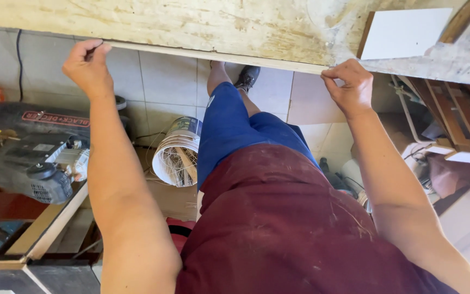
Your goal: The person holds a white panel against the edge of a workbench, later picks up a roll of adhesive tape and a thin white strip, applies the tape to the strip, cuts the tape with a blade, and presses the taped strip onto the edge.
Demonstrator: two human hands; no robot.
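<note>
Wood strip (213,54), thin and pale, runs left to right along the near edge of the worn table (191,24). Your left hand (87,64) pinches its left end, your right hand (349,84) pinches its right end, both grips closed on it. Power tool (33,152) sits lower left, white bucket (178,155) on the floor between.
</note>
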